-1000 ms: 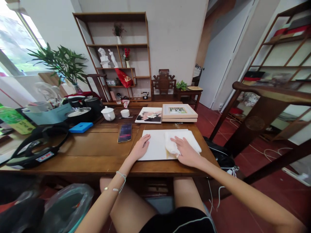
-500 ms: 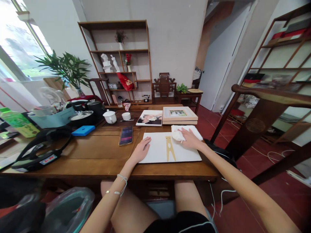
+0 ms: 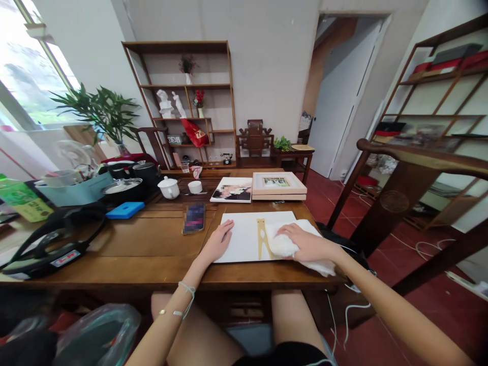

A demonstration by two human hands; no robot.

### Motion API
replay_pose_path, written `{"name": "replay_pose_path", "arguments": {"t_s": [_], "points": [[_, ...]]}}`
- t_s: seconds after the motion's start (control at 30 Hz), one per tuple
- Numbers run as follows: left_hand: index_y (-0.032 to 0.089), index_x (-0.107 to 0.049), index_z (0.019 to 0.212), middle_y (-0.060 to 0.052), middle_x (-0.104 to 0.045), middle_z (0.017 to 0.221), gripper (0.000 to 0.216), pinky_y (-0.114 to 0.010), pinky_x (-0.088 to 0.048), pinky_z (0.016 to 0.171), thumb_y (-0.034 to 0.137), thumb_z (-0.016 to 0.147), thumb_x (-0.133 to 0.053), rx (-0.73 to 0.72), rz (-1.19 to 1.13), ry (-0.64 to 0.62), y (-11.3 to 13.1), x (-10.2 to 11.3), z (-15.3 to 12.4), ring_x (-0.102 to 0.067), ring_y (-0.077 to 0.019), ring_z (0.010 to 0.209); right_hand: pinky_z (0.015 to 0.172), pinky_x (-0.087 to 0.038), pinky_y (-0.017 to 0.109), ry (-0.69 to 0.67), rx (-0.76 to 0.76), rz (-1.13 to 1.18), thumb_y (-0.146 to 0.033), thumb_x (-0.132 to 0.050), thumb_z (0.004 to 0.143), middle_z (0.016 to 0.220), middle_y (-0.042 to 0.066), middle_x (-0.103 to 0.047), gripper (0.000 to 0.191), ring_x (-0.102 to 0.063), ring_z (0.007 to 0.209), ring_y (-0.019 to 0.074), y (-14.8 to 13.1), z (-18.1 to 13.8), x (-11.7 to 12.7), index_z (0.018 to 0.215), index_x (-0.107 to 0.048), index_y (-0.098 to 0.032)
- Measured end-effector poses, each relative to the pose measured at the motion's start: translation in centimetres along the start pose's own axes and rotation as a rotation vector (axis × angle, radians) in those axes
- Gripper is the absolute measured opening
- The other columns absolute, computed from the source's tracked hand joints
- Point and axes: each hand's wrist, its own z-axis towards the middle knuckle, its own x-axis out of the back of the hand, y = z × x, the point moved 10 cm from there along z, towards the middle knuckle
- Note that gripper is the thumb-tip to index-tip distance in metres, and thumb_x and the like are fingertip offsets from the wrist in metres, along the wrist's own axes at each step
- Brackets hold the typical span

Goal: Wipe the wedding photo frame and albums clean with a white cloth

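Flat on the left edge of a white board (image 3: 240,231) rests my left hand (image 3: 219,242), fingers stretched out and holding nothing. A tan, forked flat piece (image 3: 261,236) with two legs lies against the board's middle. My right hand (image 3: 305,241) grips a bunched white cloth (image 3: 280,245) and presses it onto the board's right part. The cloth reaches the forked piece's right leg and covers part of it. Some of the cloth hangs past the board's lower right corner, over the wooden table (image 3: 152,244).
Behind the board lie stacked frames (image 3: 280,195) and a picture panel (image 3: 231,190). A phone (image 3: 193,218) is left of the board. Farther left are a blue box (image 3: 125,210), a lidded white cup (image 3: 168,188) and a black headset (image 3: 57,244). A wooden chair (image 3: 392,198) stands right.
My right hand has pulled the cloth from the board's far right corner toward me, down to its near right side. My left hand stays on the left edge. The view shifted slightly.
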Motion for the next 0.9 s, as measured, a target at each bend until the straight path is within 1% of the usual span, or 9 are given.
{"name": "replay_pose_path", "arguments": {"t_s": [0.07,0.17,0.27,0.33,0.4,0.6,0.67,0.77,0.9], "points": [[0.016,-0.057,0.123,-0.01,-0.051,0.138,0.042,-0.044,-0.028,0.114,0.033,0.089,-0.041,-0.002,-0.001,0.0,0.0,0.0,0.0,-0.041,-0.0236,0.133,0.109,-0.024,0.045,0.057,-0.072,0.006,-0.025,-0.056,0.07,0.14,0.016,-0.043,0.066,-0.033,0.132,0.03,2.2,2.2,0.0,0.134,-0.045,-0.011],[0.016,-0.058,0.123,-0.01,-0.051,0.138,0.042,-0.044,-0.029,0.113,0.034,0.089,-0.04,0.003,0.011,-0.004,-0.1,0.1,0.1,-0.042,-0.0234,0.132,0.112,-0.011,0.052,0.126,-0.166,-0.009,-0.023,-0.053,0.071,0.152,0.016,-0.022,0.072,-0.012,0.141,0.0308,5.4,5.0,-0.6,0.141,-0.036,-0.013],[0.015,-0.058,0.122,-0.011,-0.052,0.137,0.043,-0.044,-0.03,0.113,0.034,0.088,-0.04,0.0,0.017,0.003,0.0,0.3,0.2,-0.043,-0.0236,0.132,0.112,-0.004,0.055,0.166,-0.157,-0.03,-0.025,-0.047,0.076,0.155,0.012,-0.016,0.073,-0.007,0.142,0.0287,6.7,6.4,-1.1,0.145,-0.028,-0.016],[0.016,-0.059,0.122,-0.01,-0.052,0.137,0.042,-0.044,-0.03,0.113,0.034,0.088,-0.04,-0.007,0.014,0.01,0.0,0.4,0.2,-0.044,-0.0237,0.131,0.112,-0.001,0.055,0.165,-0.124,-0.054,-0.026,-0.045,0.076,0.155,0.01,-0.018,0.075,-0.008,0.142,0.0279,6.5,6.3,-1.6,0.147,-0.023,-0.018],[0.016,-0.059,0.121,-0.01,-0.053,0.137,0.042,-0.044,-0.03,0.113,0.034,0.088,-0.04,-0.011,0.015,0.016,0.0,0.4,0.2,-0.044,-0.0236,0.131,0.112,-0.001,0.054,0.153,-0.081,-0.08,-0.026,-0.046,0.074,0.154,0.009,-0.019,0.078,-0.008,0.142,0.0275,5.5,5.1,-2.3,0.148,-0.022,-0.019],[0.016,-0.059,0.122,-0.01,-0.053,0.136,0.042,-0.043,-0.029,0.113,0.034,0.089,-0.04,-0.016,0.027,0.04,-0.2,0.2,0.2,-0.044,-0.0229,0.131,0.112,-0.003,0.055,0.11,0.031,-0.112,-0.023,-0.048,0.069,0.155,0.01,-0.015,0.088,-0.003,0.142,0.0288,-0.2,-1.8,-4.7,0.15,-0.013,-0.014],[0.016,-0.058,0.123,-0.01,-0.052,0.137,0.042,-0.043,-0.029,0.114,0.033,0.09,-0.039,-0.019,0.032,0.03,-0.3,0.0,0.3,-0.043,-0.023,0.132,0.112,-0.003,0.056,0.08,0.035,-0.12,-0.021,-0.049,0.067,0.155,0.01,-0.013,0.09,-0.002,0.142,0.0292,-1.3,-3.1,-4.9,0.149,-0.014,-0.013],[0.015,-0.056,0.125,-0.01,-0.05,0.139,0.044,-0.043,-0.028,0.114,0.035,0.09,-0.039,-0.014,0.036,0.003,-0.4,-0.2,0.2,-0.041,-0.0233,0.133,0.113,-0.006,0.052,0.077,0.037,-0.114,-0.021,-0.049,0.068,0.154,0.01,-0.018,0.087,-0.005,0.142,0.027,-1.1,-2.7,-4.0,0.149,-0.019,-0.013],[0.016,-0.055,0.127,-0.009,-0.049,0.14,0.045,-0.043,-0.028,0.114,0.036,0.09,-0.039,-0.002,0.037,-0.024,-0.2,0.0,0.0,-0.04,-0.0225,0.134,0.113,-0.008,0.05,0.133,-0.013,-0.111,-0.024,-0.047,0.07,0.152,0.01,-0.025,0.08,-0.014,0.142,0.0254,2.0,1.4,-2.1,0.147,-0.025,-0.015]]}}
